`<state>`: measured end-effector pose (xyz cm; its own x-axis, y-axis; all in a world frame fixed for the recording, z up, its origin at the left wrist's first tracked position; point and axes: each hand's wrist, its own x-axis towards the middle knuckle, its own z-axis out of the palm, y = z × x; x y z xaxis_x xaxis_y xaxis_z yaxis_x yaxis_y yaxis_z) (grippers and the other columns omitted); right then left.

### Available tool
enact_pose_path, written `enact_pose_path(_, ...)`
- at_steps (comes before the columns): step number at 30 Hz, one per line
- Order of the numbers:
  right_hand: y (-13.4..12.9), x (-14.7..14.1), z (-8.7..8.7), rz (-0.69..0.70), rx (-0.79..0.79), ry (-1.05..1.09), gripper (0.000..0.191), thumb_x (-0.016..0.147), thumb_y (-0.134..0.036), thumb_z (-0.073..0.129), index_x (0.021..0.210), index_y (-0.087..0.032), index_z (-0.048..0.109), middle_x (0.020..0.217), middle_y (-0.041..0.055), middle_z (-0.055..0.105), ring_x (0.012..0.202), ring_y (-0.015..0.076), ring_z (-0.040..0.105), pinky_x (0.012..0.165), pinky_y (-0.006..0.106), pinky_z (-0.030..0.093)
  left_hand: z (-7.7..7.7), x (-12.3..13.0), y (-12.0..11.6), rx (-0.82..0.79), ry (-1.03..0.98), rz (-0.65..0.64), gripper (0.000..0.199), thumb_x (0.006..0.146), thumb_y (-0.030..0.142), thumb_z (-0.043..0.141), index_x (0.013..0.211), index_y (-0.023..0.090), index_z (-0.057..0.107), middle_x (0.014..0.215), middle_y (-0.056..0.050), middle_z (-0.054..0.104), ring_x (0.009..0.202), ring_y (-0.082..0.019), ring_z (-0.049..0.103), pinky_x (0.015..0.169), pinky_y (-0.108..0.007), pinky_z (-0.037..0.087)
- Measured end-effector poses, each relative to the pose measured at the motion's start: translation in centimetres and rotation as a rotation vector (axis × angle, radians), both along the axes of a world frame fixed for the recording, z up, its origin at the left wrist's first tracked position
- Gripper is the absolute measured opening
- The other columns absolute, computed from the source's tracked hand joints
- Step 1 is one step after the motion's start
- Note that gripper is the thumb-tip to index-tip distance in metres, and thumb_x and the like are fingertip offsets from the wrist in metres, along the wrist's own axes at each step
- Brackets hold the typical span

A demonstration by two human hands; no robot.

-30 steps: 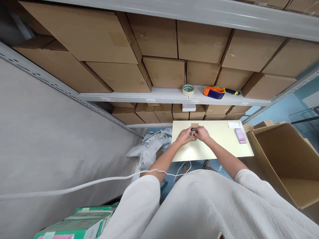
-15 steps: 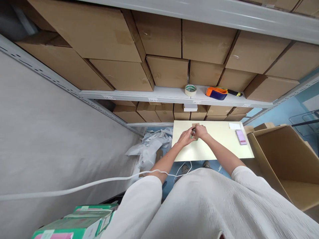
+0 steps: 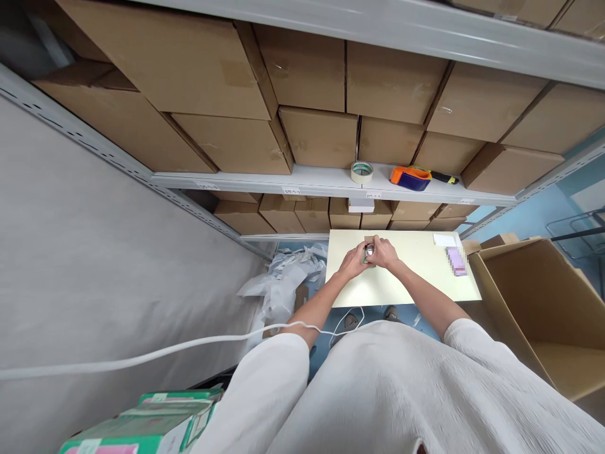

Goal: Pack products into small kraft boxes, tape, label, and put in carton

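My left hand and my right hand meet over the left part of a pale yellow board. Between them is a small shiny metallic object, with fingers of both hands closed around it. A bit of green shows beside my left fingers. Behind my fingertips a small brown piece lies on the board. What the object is cannot be made out.
Purple packets and a white card lie on the board's right. A tape roll and an orange-blue tool sit on the shelf among cardboard boxes. An open carton stands right. A white cable crosses at left.
My right hand has shifted slightly and turned around the object. More of its shiny surface now shows between my hands.
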<state>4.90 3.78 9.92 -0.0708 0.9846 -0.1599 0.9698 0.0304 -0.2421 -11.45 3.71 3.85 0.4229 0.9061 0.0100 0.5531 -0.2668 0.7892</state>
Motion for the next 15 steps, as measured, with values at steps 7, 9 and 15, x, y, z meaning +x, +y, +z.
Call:
enact_pose_path(7, -0.1, 1.0, 3.0, 0.03, 0.143, -0.037, 0.034, 0.082, -0.037, 0.067, 0.107, -0.023, 0.048, 0.096, 0.0117, 0.072, 0.089, 0.032, 0.066, 0.082, 0.039, 0.045, 0.4, 0.4, 0.0, -0.006, -0.005, 0.017, 0.097, 0.072, 0.027, 0.093, 0.156, 0.027, 0.044, 0.145, -0.012, 0.068, 0.132, -0.038, 0.067, 0.114, -0.052, 0.051)
enact_pose_path(9, 0.0, 1.5, 3.8, 0.015, 0.135, 0.025, 0.036, 0.084, -0.042, 0.066, 0.109, -0.024, 0.046, 0.099, 0.0102, 0.072, 0.084, 0.0294, 0.066, 0.075, 0.036, 0.044, 0.4, 0.7, 0.1, -0.008, -0.014, 0.033, 0.101, 0.071, 0.025, 0.093, 0.158, 0.029, 0.042, 0.148, -0.011, 0.066, 0.134, -0.037, 0.065, 0.117, -0.053, 0.049)
enact_pose_path(15, -0.1, 3.1, 5.9, -0.019, 0.212, 0.239, 0.042, 0.081, -0.052, 0.066, 0.106, -0.027, 0.042, 0.1, 0.0063, 0.069, 0.078, 0.0255, 0.064, 0.066, 0.033, 0.042, 0.3, 1.4, 0.3, -0.002, -0.059, 0.057, 0.106, 0.068, 0.027, 0.094, 0.159, 0.032, 0.04, 0.152, -0.012, 0.063, 0.139, -0.039, 0.062, 0.119, -0.058, 0.045)
